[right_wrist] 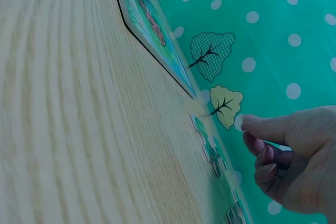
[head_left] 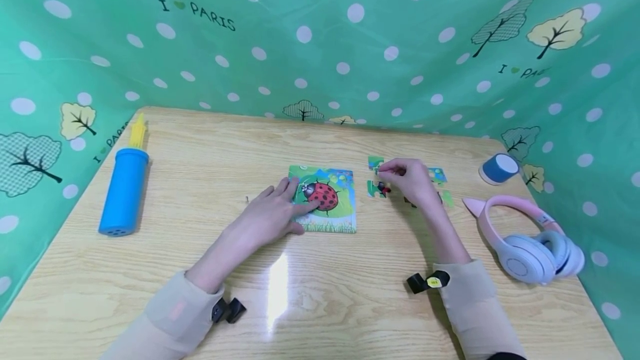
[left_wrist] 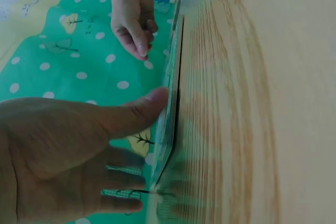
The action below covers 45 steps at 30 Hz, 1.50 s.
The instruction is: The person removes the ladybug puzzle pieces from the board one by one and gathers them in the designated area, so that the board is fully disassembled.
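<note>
A square picture board (head_left: 345, 210) with a red spotted ladybug lies flat at the table's middle. My left hand (head_left: 272, 213) rests spread on its left side, the index finger reaching onto the ladybug. To the right my right hand (head_left: 412, 179) hovers over loose jigsaw pieces, its fingers bent and thumb near the index finger. The right wrist view shows no piece between those fingertips. Just left of this hand lie a green piece (head_left: 375, 161) and another with dark and red marks (head_left: 374, 189). A blue-green piece (head_left: 438, 175) and a pale green one (head_left: 447, 199) show beyond it, partly hidden.
A blue hand pump (head_left: 123, 193) with a yellow top lies at the left. Pink and pale-blue headphones (head_left: 527, 257) with cat ears sit at the right, below a blue round container (head_left: 500, 169) with a white top. Green patterned cloth (head_left: 320, 54) borders the wooden table.
</note>
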Available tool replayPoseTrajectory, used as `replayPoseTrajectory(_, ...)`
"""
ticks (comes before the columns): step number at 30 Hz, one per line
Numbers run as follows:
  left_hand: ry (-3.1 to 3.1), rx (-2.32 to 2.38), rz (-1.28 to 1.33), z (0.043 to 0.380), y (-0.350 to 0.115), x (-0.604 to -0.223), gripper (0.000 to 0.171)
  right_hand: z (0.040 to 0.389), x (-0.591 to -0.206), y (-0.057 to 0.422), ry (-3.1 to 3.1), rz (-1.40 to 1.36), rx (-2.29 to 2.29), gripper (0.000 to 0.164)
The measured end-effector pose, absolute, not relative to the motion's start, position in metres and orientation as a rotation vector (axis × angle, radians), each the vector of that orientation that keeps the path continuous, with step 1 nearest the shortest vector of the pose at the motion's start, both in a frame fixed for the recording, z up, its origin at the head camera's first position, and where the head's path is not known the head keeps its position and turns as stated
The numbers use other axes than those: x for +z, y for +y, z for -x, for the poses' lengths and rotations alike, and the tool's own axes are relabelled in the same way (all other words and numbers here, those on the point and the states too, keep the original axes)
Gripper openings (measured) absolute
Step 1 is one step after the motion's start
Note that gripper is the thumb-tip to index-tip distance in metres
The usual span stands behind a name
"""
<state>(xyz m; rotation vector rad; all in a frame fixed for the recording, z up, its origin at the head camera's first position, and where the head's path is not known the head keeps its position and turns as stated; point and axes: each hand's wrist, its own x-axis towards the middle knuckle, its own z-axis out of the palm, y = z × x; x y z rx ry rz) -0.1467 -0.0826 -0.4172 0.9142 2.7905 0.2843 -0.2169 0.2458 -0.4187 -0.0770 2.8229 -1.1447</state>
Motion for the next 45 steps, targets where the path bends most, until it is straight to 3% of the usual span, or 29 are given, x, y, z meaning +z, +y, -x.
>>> replayPoseTrajectory(12,2.694,0.352,-1.2,0.149,-0.084,-0.424,0.052,0.214,-0.422,0.224,2.784,0.299,-1.172,0.017)
replayPoseTrajectory(31,2.61,0.325,-1.201,0.151,-0.086,-0.428,0.049,0.2,-0.429,0.192,2.521,0.682,-1.006,0.037)
replayPoseTrajectory(45,2.545,0.387,-1.118,0.15,-0.085,-0.425,0.047,0.195,-0.427,0.188,2.544,0.658,-0.894,0.04)
